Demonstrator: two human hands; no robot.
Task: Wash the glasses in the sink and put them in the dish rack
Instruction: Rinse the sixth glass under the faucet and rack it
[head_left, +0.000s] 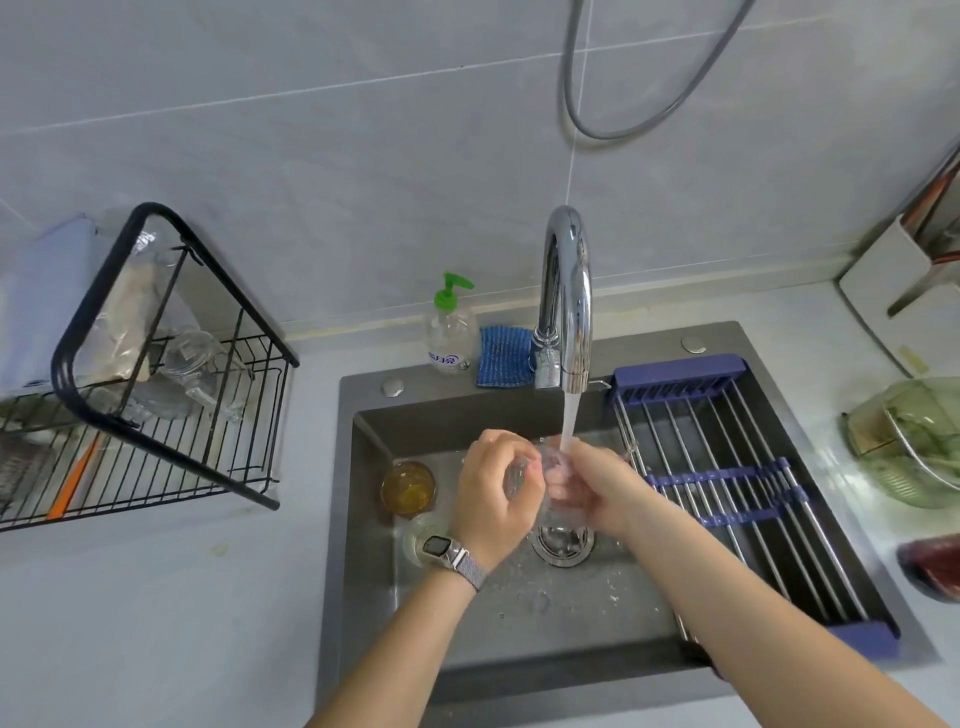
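Glass (540, 470) under faucet (566, 296); amber glass (408, 488) beside left hand (493, 493)

Even, soft, fairly bright light fills the scene, with only faint shadows. Glare streaks run along the chrome faucet (566, 291). Wide-angle distortion bends the dish rack (156, 374) and counter (156, 597) edges, and detail is slightly soft throughout.

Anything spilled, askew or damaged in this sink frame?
Nothing stands out. Both hands hold a clear glass under the running faucet. Two glasses wait upright in the sink; one glass mug sits in the black dish rack.
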